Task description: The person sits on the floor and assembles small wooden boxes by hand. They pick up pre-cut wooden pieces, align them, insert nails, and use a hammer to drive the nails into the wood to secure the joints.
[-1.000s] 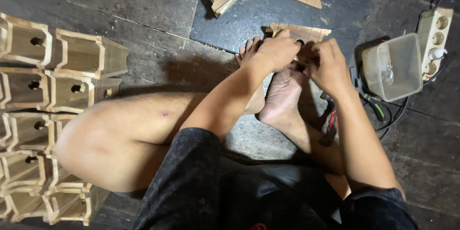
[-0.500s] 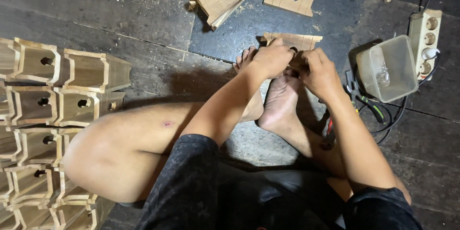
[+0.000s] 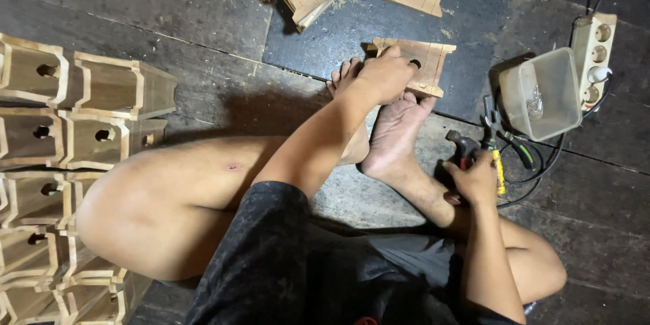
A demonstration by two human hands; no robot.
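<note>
- The left hand [image 3: 386,76] pressed down, fingers closed, on a wooden panel [image 3: 425,62] that lay on the floor above the feet; the hand hid the panel's left part.
- The right hand [image 3: 476,177] gripped a hammer [image 3: 463,149], its handle mostly hidden in the fist.
- Pliers [image 3: 496,137] lay just beside it, under a clear plastic tub [image 3: 542,93] whose contents were hard to make out.
- Stacked wooden boxes [image 3: 81,128] ran off the left edge.

Dim overhead light, soft shadows under the legs, sharp focus, slight wide-angle bend.

Head camera looks straight down (close, seemingly) at floor [image 3: 169,0].
</note>
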